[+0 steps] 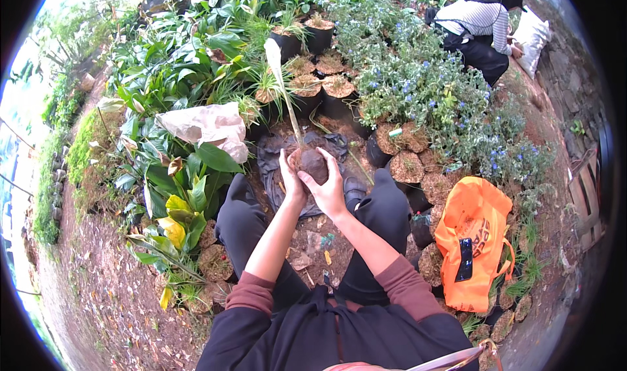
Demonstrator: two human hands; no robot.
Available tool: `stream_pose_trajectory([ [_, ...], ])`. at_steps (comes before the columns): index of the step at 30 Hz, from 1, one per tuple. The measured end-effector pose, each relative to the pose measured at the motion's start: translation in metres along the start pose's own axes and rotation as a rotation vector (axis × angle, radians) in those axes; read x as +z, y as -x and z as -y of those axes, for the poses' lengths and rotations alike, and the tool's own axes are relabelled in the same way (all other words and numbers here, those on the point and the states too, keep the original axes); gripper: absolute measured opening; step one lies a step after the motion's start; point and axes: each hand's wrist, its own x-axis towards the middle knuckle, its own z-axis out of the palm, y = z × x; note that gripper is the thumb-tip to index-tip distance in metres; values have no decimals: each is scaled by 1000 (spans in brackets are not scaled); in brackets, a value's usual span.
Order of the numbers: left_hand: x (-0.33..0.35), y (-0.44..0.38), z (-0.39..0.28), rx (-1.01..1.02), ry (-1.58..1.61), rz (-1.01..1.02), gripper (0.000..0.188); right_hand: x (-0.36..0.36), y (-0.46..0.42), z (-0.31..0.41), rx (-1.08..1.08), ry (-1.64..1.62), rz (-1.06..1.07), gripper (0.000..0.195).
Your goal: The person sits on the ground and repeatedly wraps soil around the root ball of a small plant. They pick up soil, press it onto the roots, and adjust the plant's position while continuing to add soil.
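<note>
Both of my hands are cupped around a dark brown soil ball [314, 164] in front of my knees. My left hand [293, 180] presses on its left side. On the right side rests my right hand [329, 187], its thumb across the lower front. A pale stem [292, 114] rises from the ball and leans up to the left. It ends in a whitish, elongated tip [274, 57]; whether this is a leaf or a wrapping, I cannot tell. A crumpled dark plastic sheet [270, 151] lies on the ground below my hands.
Crumpled pale paper [210, 128] rests on leafy plants at left. Black-bagged pots [339, 94] stand ahead, and blue-flowered plants [416, 82] spread to the right. An orange bag [470, 224] bears writing, with a phone [464, 259] on it. Another person [472, 25] crouches beside a white sack [531, 40].
</note>
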Motion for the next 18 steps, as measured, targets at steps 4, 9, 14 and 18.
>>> stream_pose_trajectory([
  [4, 12, 10, -13, -210, 185, 200, 58, -6, 0, -3, -132, 278, 53, 52],
  [9, 17, 15, -13, -162, 85, 217, 49, -6, 2, -12, -233, 527, 32, 53],
  [14, 12, 11, -12, -193, 69, 152, 40, -8, -1, -4, -284, 475, 44, 51],
  [18, 4, 2, -8, -113, -78, 202, 51, -8, 0, 2, -297, 436, 89, 49],
])
